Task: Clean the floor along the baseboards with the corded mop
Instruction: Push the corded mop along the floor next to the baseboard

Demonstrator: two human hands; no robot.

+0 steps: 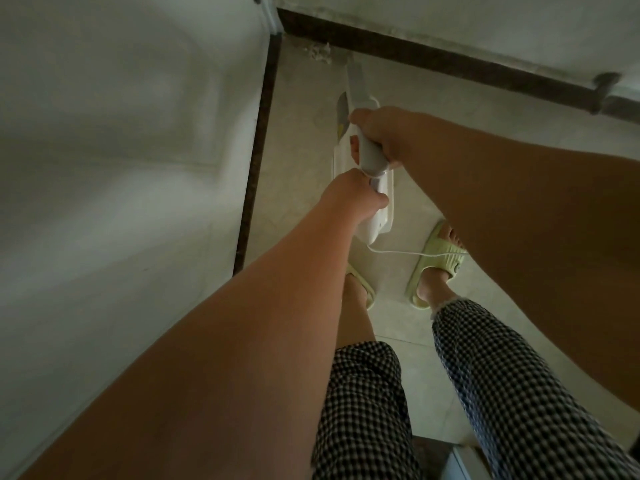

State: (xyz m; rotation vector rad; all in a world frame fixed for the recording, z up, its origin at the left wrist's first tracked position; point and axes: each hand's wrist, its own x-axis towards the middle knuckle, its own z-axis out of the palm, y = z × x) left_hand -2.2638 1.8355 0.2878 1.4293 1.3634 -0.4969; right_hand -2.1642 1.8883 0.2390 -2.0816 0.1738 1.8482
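The white corded mop stands almost upright below me, its body running from my hands down toward the corner of the room. My right hand grips the upper part of its handle. My left hand grips the handle's near end just below. A thin white cord leaves that end and runs right across my sandal. The mop's head is hidden behind its body. A dark baseboard runs along the left wall; a second one, the far baseboard, lines the far wall.
Pale floor tiles fill the narrow strip between the walls. A clump of dust or debris lies in the corner. My feet in light green sandals stand just behind the mop. A dark fitting sticks out at the far right.
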